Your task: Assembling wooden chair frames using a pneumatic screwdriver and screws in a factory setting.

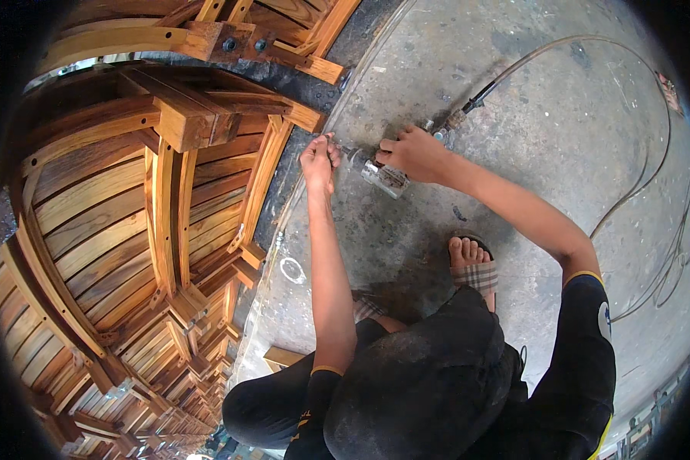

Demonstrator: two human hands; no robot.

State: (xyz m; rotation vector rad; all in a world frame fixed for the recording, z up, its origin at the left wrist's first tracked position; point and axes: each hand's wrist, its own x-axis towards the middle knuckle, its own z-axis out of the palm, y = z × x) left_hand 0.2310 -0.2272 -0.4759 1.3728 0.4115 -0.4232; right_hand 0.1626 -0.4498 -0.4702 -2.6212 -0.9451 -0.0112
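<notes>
My right hand (pixel 419 156) is wrapped around a grey metal air-powered driver (pixel 386 179), held low over the concrete floor. The tool's nose points left, toward the wooden furniture. At its tip, my left hand (pixel 320 159) has its fingers pinched together; whatever small thing they hold is too small to make out. From the back of the driver, a dark air hose (pixel 506 75) runs off through a metal fitting (pixel 454 120) near my right wrist. My right palm hides much of the tool's grip.
Slatted wooden furniture (pixel 100 222) stands in a row along the left, a square-cut leg (pixel 184 126) jutting toward my hands. The hose loops over the grey concrete floor (pixel 514 176) on the right. My sandalled foot (pixel 471 264) rests below the tool. A wood block (pixel 282 356) lies beside my knee.
</notes>
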